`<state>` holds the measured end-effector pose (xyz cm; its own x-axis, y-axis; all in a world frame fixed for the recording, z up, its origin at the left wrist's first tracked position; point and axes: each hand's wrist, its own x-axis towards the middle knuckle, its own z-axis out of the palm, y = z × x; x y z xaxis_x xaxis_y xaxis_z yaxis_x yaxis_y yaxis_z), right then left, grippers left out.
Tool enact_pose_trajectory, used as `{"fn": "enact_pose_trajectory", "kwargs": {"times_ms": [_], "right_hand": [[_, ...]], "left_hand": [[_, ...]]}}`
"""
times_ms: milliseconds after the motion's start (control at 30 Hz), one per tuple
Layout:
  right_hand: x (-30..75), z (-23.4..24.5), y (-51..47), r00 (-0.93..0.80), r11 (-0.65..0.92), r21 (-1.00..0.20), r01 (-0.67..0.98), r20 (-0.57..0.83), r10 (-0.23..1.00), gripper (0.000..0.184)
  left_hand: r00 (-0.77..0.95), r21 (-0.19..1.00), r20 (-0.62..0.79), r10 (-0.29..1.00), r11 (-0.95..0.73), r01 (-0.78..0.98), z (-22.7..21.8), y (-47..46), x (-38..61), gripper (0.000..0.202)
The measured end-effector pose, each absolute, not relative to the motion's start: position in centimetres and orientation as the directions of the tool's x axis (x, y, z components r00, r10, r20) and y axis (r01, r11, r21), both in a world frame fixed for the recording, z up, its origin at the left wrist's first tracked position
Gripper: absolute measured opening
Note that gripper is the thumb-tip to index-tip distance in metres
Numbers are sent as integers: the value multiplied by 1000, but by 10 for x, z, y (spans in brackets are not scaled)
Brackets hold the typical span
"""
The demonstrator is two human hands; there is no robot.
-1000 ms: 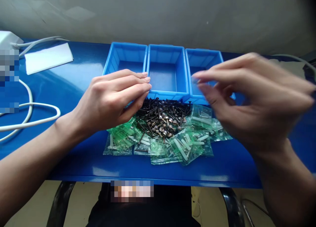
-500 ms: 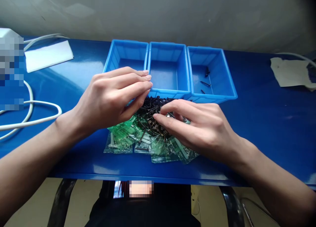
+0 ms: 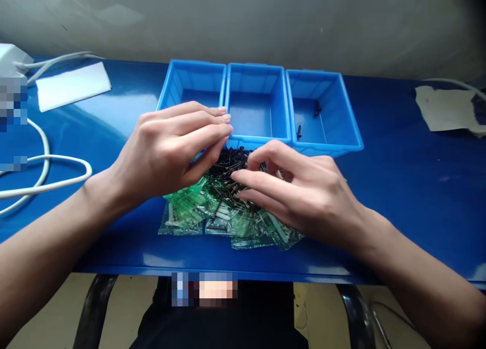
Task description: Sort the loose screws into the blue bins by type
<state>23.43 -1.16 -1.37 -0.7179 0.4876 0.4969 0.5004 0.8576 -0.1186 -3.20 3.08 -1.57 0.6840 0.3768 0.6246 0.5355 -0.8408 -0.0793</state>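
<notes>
A pile of dark screws lies on the blue table, just in front of three blue bins. Small green plastic bags of white parts lie around and under the pile. My left hand hovers over the pile's left side with its fingers stretched out together, holding nothing I can see. My right hand rests on the pile's right side, fingertips curled and pinching into the screws; what they grip is hidden. The right bin holds a few screws. The middle bin and left bin look bare.
A white cable loops on the table at the left, beside a white sheet and a white device. A crumpled paper lies at the far right. The table's front edge runs just below the bags.
My right hand came down from in front of the right bin onto the screw pile and now pinches into it. The left hand has hardly moved.
</notes>
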Motion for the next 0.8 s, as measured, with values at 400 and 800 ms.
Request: {"fn": "enact_pose_trajectory", "kwargs": {"times_ms": [400, 800], "right_hand": [[233, -8, -13, -660, 836, -224, 501, 526, 536, 10], [266, 2, 10, -491, 740, -127, 660, 672, 554, 15]], "left_hand": [[679, -67, 620, 394, -835, 546, -16, 29, -33, 21], [690, -58, 612, 386, -848, 526, -16, 29, -33, 21]]}}
